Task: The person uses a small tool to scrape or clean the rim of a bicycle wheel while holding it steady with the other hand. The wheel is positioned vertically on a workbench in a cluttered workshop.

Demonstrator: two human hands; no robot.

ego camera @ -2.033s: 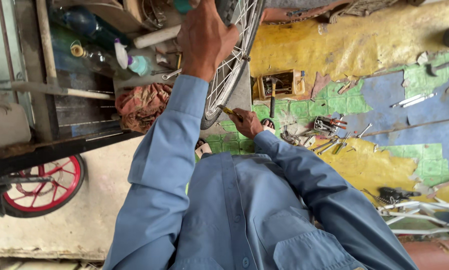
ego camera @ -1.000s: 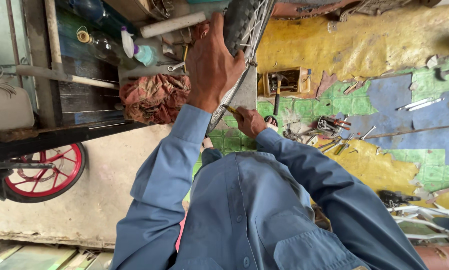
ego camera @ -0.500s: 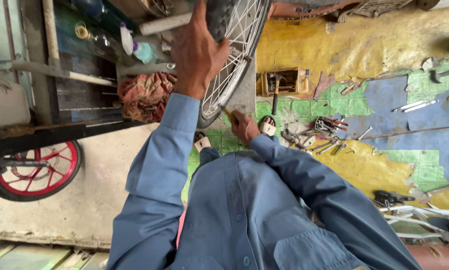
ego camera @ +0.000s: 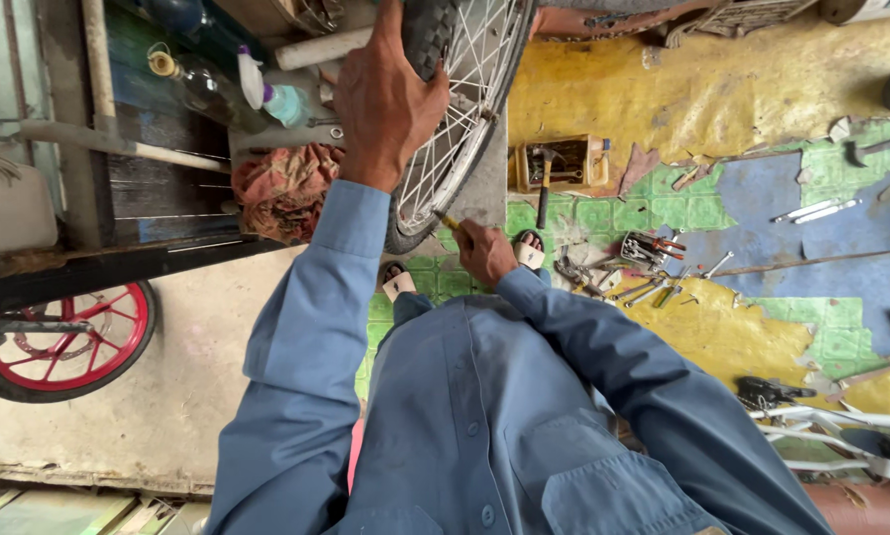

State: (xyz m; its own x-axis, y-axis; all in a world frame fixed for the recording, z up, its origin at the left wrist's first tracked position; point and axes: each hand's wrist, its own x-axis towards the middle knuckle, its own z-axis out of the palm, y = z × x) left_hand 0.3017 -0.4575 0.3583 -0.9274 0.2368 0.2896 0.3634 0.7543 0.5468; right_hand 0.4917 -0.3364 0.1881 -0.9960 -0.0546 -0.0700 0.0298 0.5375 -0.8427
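Note:
My left hand [ego camera: 385, 99] is raised and grips the black tyre [ego camera: 427, 35] of a spoked bicycle wheel [ego camera: 460, 109] that stands upright in front of me. My right hand [ego camera: 484, 250] is lower, near the wheel's bottom rim, closed around a small yellow-handled tool [ego camera: 449, 221] whose tip points into the spokes. Both arms wear blue shirt sleeves. My feet in sandals [ego camera: 397, 282] stand on the green tiles just under the wheel.
Loose pliers and wrenches [ego camera: 643, 263] lie on the painted floor at right, beside a wooden box with a hammer [ego camera: 549, 163]. A red-rimmed wheel [ego camera: 68, 342] sits at left under a dark cart with bottles [ego camera: 202, 84] and a crumpled cloth [ego camera: 281, 188]. White bicycle frame parts [ego camera: 841, 426] lie lower right.
My left hand has slid along the tyre and stays gripped on it; the view shifted slightly. My right hand holds the tool at the same place by the lower spokes.

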